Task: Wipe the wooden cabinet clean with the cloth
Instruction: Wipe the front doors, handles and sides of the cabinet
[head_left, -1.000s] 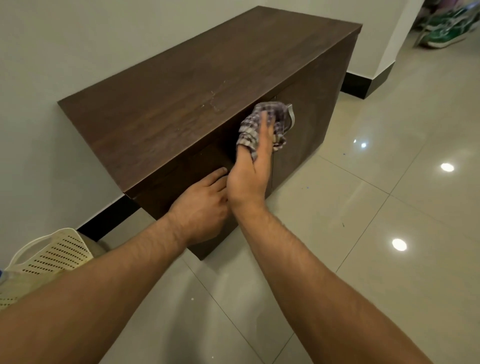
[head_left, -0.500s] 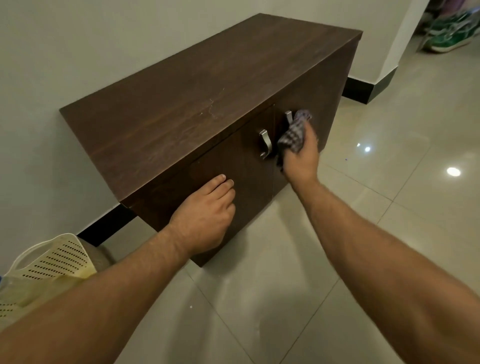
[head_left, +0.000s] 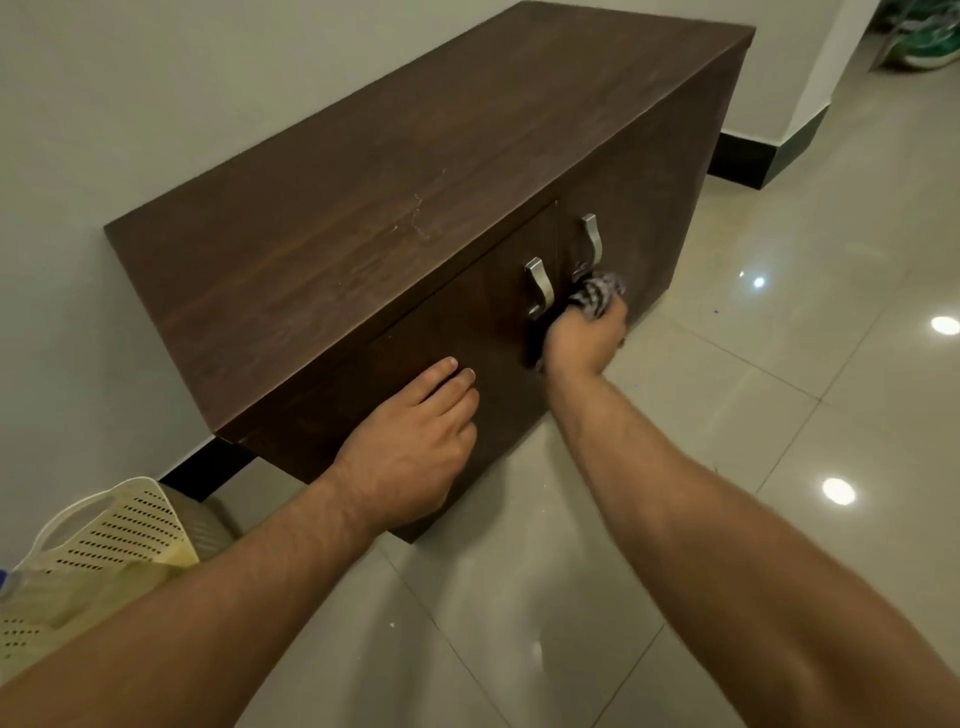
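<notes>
Cloth (head_left: 598, 294) sits bunched in my right hand (head_left: 584, 338), which is clenched round it and presses it to the cabinet (head_left: 415, 156) front, low beside the two handles (head_left: 540, 288) where the doors meet. My left hand (head_left: 415, 441) lies released, flat on the left door (head_left: 441, 338); I judge it braces me and keeps that door from giving under the rubbing. Further out, a basket (head_left: 104, 535) stands on the floor (head_left: 779, 415) by the cabinet's left end.
</notes>
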